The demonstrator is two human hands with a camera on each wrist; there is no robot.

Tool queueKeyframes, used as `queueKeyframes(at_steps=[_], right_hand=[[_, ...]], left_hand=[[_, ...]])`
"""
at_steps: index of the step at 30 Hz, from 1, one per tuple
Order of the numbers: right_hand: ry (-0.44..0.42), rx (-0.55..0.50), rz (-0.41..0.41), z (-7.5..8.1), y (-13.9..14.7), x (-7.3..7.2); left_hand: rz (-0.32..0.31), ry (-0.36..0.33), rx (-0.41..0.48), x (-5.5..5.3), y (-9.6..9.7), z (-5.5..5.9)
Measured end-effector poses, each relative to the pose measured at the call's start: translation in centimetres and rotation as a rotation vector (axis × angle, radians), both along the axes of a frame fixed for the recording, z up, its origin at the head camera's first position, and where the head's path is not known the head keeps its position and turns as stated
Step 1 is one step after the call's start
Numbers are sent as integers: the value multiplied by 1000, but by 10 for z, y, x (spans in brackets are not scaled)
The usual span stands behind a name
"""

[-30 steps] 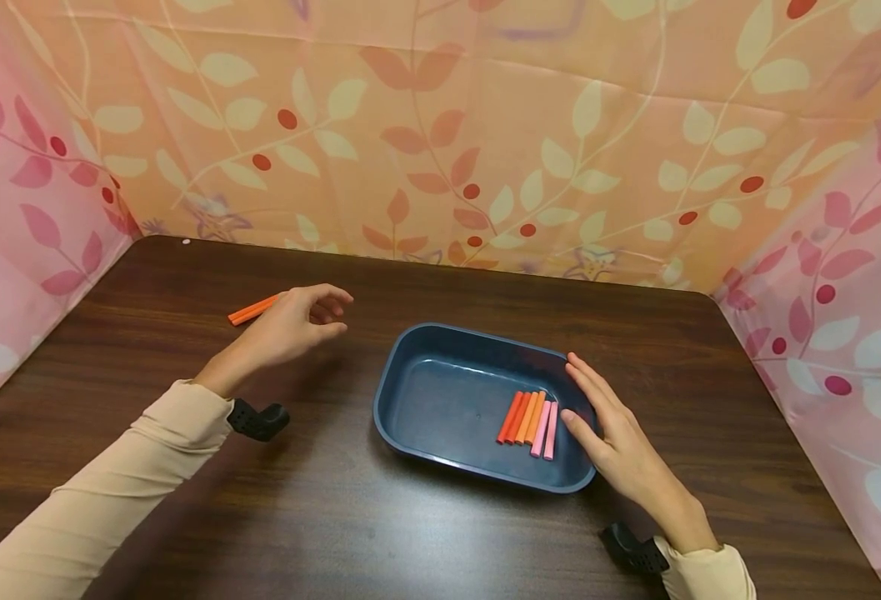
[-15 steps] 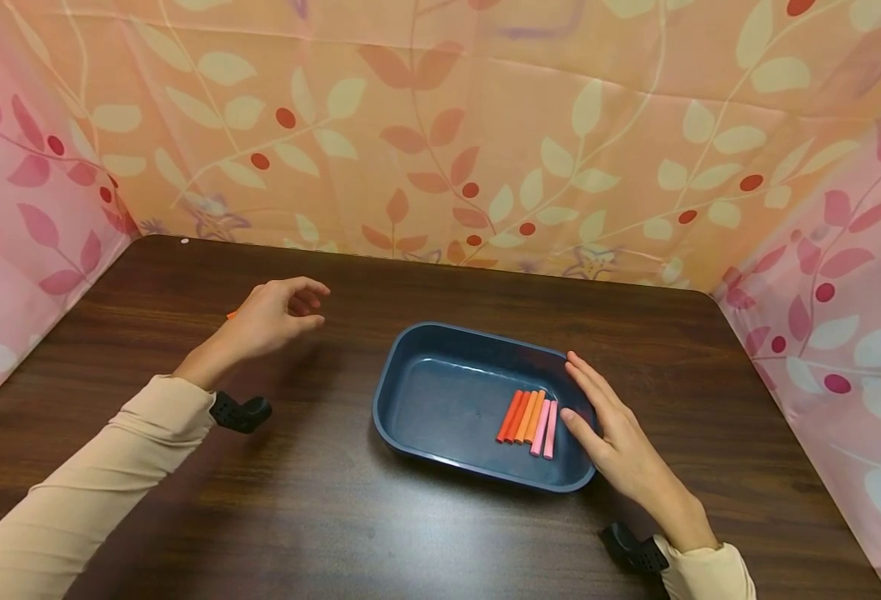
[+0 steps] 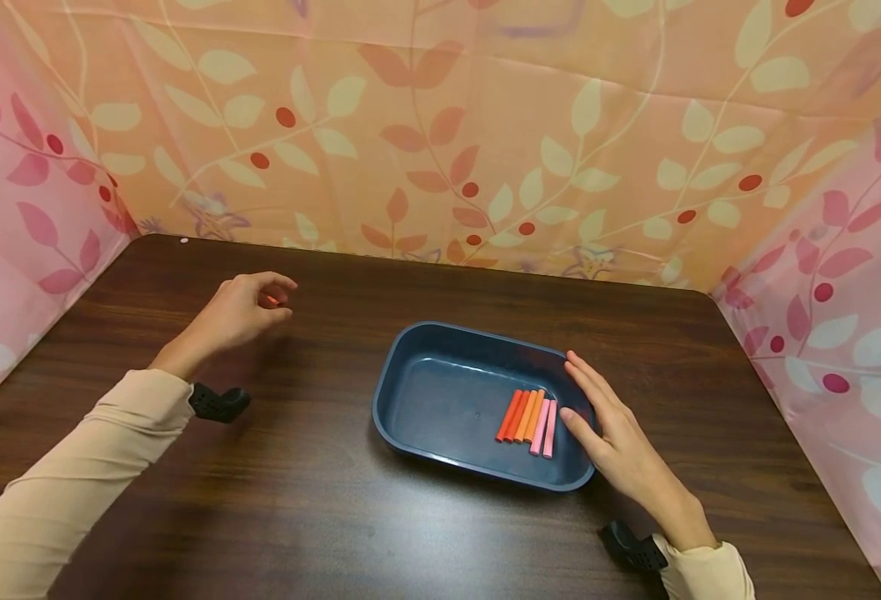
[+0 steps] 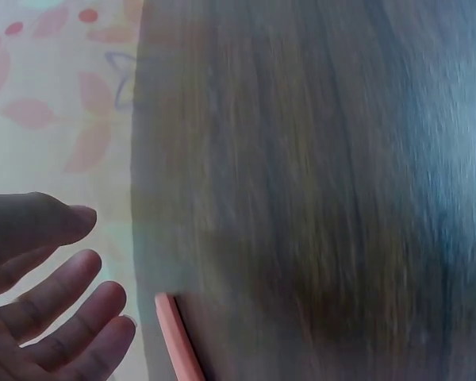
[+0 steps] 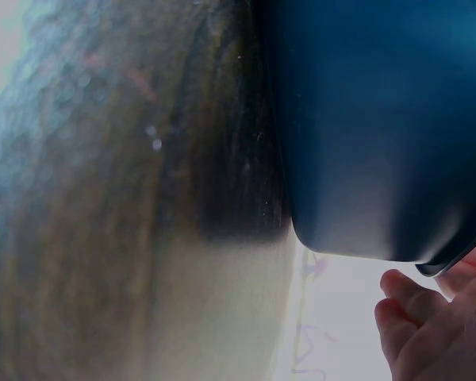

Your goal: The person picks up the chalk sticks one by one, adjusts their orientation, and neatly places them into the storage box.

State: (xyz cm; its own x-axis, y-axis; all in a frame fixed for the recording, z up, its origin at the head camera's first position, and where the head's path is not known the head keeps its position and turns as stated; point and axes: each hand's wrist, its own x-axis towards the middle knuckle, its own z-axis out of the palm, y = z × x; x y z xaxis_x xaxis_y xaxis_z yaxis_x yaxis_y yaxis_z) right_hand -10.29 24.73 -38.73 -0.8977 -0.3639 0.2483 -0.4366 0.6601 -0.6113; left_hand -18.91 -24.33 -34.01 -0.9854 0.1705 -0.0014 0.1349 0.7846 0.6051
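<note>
My left hand (image 3: 237, 308) hovers over the far left of the table, fingers loosely curved with a gap to the thumb. A bit of an orange stick (image 3: 273, 301) shows between them in the head view. The left wrist view has this stick (image 4: 177, 337) lying on the wood just past the fingertips, its near end out of frame. At the right end of a dark blue tray (image 3: 440, 467), my right hand (image 3: 623, 442) holds the rim, thumb over the inside and fingers along the outside. Red sticks (image 3: 511, 417), orange sticks (image 3: 532, 417) and pink sticks (image 3: 544, 429) lie side by side inside.
The dark wooden table (image 3: 335, 517) is bounded by a flowered cloth (image 3: 440, 125) at the back and sides. A small white spot (image 3: 184, 240) marks its far left edge. Black wrist cameras sit under the left wrist (image 3: 218, 403) and right wrist (image 3: 631, 548).
My left hand has moved left and slightly back, passing over the orange sticks, which it now mostly hides. The right hand and tray stay put.
</note>
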Motion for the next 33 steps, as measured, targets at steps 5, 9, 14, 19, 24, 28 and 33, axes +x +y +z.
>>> queueKeyframes(at_steps=[5,9,14,19,24,28,33], right_hand=[[-4,2,-5,0,0,0],[-3,3,-6,0,0,0],[1,1,-2,0,0,-1],[-1,1,1,0,0,-1],[-4,2,-1,1,0,-1],[-6,0,-3,0,0,0],[1,-5,1,0,0,0]], left_hand=[[-1,28,-19,-4,-10,-3],[3,23,-37,-7,-16,-6],[16,-2,-82,-11,-21,-9],[10,-20,-109,-13,-25,-9],[5,-18,-130,-15,-27,-11],[1,-44,-168,-18,-27,-12],[2,-65,-192,-19,-28,-13]])
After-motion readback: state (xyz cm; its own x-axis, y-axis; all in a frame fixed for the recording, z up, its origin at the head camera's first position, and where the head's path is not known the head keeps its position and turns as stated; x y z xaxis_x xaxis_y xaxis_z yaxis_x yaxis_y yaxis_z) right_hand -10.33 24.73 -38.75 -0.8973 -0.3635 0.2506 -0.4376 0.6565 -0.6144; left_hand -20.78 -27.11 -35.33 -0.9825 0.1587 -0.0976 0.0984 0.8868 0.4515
